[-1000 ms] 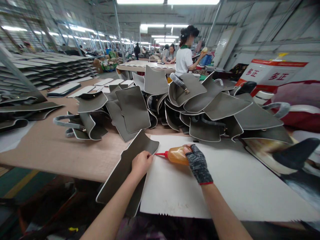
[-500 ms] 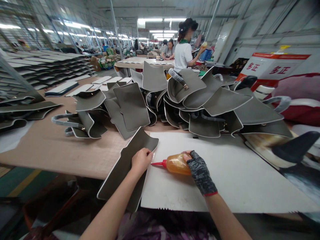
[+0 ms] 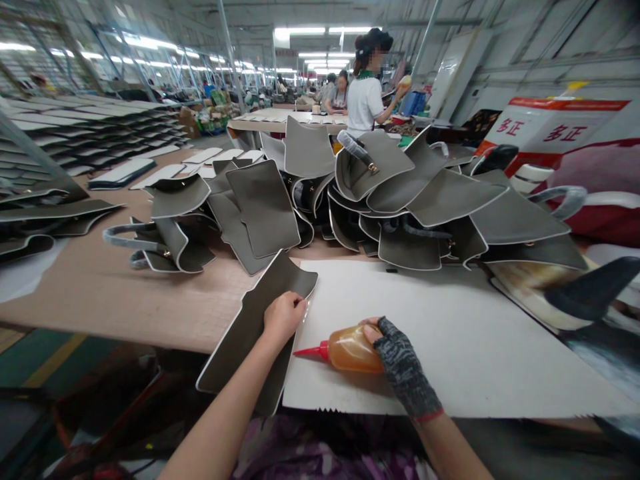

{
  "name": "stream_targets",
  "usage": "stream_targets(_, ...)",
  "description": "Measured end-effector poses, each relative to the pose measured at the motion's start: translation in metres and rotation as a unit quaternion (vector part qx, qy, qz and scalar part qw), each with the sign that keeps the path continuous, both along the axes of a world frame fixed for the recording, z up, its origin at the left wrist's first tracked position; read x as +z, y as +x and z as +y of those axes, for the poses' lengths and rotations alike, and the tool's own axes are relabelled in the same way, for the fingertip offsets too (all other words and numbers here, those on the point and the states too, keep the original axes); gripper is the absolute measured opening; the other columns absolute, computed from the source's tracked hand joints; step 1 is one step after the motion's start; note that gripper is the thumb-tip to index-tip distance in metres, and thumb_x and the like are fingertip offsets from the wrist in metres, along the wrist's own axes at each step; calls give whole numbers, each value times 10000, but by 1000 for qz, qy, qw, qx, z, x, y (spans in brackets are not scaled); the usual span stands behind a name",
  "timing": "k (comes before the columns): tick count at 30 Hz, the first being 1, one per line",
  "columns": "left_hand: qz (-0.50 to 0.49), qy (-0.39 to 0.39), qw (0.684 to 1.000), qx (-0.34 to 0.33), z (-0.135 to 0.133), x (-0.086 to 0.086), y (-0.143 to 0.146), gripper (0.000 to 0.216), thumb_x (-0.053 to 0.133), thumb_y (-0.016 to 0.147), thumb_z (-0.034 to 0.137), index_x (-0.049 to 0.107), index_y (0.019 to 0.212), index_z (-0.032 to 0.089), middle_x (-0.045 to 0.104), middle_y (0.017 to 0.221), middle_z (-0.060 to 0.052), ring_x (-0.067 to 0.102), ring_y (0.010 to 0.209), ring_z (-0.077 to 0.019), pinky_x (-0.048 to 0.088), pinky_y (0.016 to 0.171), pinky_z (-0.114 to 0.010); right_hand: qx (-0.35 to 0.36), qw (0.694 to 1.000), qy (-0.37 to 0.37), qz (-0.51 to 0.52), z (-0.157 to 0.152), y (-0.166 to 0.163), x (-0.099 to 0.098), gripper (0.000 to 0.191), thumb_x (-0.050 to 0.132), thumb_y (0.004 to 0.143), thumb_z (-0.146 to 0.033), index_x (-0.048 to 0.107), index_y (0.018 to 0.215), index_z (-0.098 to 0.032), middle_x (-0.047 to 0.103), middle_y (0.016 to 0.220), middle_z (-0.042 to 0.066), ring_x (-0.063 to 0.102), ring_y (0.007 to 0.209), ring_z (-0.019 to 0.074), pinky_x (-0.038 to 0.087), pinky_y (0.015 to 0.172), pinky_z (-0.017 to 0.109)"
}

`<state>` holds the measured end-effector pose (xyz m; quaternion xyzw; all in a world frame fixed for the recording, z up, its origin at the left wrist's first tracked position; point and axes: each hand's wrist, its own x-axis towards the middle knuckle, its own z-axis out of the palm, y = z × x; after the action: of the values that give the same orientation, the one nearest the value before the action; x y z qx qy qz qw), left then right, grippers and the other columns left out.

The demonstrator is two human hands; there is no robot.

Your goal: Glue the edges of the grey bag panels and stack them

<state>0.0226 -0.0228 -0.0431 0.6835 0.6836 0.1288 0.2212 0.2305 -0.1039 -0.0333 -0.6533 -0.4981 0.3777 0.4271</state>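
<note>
Under my left hand [image 3: 284, 316] lies a grey-brown bag panel [image 3: 240, 353] with pale edges, slanting across the front of the table. The fingers of that hand are curled closed on the panel near its right edge. My right hand [image 3: 403, 363], in a dark knitted fingerless glove, is wrapped round a squeeze bottle [image 3: 355, 350] of amber liquid, which looks like glue. The bottle lies nearly level, and its red pointed nozzle [image 3: 311, 351] reaches the panel's right edge. A wet-looking shine shows along that edge just below my left fingers.
A white board [image 3: 450, 333] lies beneath the bottle. Behind it is a heap of grey-brown bag pieces [image 3: 440, 197] with wrapped handles. Stacked pale panels [image 3: 90, 127] stand at the far left. A co-worker in a white shirt [image 3: 364, 103] stands beyond the heap.
My right hand has moved the bottle toward me and slightly left, so the nozzle sits lower along the panel's edge. My left hand and the panel have hardly moved.
</note>
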Motion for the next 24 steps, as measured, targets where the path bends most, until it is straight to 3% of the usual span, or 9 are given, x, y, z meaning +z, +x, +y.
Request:
stream_targets(13,4,5,1000,2,-1,2,1,247,433,782,349,645,762,224,663,846,-10,579,734,-135,348,565,-211,47,998,-33,33,-17,-12,9,305,500,678,-467,576,719,-175,617,759,81,552,738,256,416,744,385)
stream_targets(16,5,2,1000,-3,-2,3,1,253,430,793,346,649,787,219,659,850,-15,577,744,-132,357,588,-209,75,991,-52,95,-17,-5,11,279,525,707,-443,582,746,-172,607,749,55,544,722,236,424,701,356)
stream_targets(19,4,7,1000,-25,-3,4,-2,287,405,820,365,648,805,214,644,849,-18,571,751,-130,369,619,-210,69,959,-67,268,-12,5,11,221,563,719,-389,593,785,-181,590,761,37,532,698,203,438,618,311)
stream_targets(24,32,33,995,-92,-12,1,-6,285,359,862,278,630,938,229,587,922,-17,540,841,-114,385,713,-195,27,851,-48,523,14,13,-2,307,641,598,-414,574,808,-200,529,698,35,440,547,145,338,345,207)
